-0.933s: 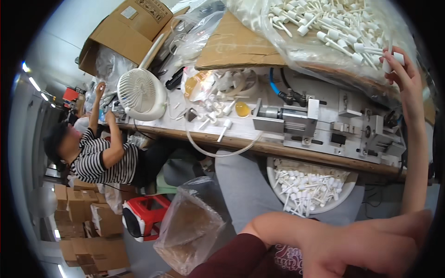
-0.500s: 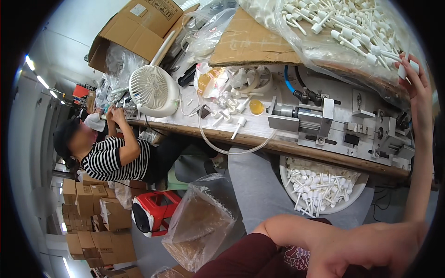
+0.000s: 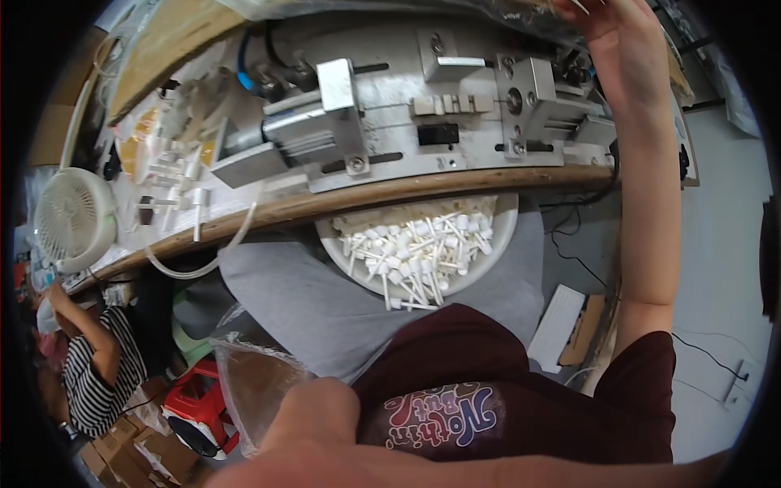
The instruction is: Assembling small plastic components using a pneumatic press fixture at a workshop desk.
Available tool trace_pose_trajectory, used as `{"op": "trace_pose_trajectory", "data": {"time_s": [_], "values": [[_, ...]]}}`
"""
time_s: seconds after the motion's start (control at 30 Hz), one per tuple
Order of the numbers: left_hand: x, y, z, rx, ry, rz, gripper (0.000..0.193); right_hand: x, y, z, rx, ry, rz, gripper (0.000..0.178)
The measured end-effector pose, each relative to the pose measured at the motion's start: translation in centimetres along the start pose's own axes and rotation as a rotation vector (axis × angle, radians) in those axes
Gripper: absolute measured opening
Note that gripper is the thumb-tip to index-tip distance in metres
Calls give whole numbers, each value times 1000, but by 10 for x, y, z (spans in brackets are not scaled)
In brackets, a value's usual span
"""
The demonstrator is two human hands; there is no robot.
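My right arm reaches up to the top edge, where my right hand [image 3: 606, 26] is partly cut off by the frame. Its fingers are closed around a thin white plastic stick [image 3: 581, 6], of which only a sliver shows. The hand is beyond the right end of a metal clamping fixture [image 3: 443, 110] bolted to the bench. My left forearm [image 3: 488, 468] crosses the bottom of the view, bent and very near; the left hand itself is out of sight. A white tub [image 3: 506, 236] at my lap holds many white capped sticks [image 3: 423, 248].
Along the bench's wooden edge [image 3: 285, 213] runs a clear hose [image 3: 175, 272]. Loose white capped sticks [image 3: 198, 210] and a white fan [image 3: 75, 220] are at the left. A person in a striped top [image 3: 102, 382] works there, behind a red stool [image 3: 199, 407].
The view has swung right and down, so the fixture and tub are shifted left. The heap of white sticks on the bench has left the view. My right hand is now at the top edge.
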State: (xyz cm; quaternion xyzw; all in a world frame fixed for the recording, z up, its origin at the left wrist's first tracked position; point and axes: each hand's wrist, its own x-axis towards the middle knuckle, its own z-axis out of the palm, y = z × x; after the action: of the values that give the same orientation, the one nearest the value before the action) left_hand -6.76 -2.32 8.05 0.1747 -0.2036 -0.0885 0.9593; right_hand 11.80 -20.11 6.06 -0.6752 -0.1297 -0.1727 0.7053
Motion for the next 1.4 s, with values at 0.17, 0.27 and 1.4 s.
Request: {"op": "trace_pose_trajectory", "data": {"time_s": [0.17,0.27,1.4], "values": [[-7,5,-6,-58,28,-103,14,-16,-15,9,18,-95,-44,23],[-9,6,-10,-60,39,-121,12,-19,-11,16,-53,-62,-104,27],[-2,31,-97,665,206,-266,38,-132,-12,-7,509,-314,525,21]]}}
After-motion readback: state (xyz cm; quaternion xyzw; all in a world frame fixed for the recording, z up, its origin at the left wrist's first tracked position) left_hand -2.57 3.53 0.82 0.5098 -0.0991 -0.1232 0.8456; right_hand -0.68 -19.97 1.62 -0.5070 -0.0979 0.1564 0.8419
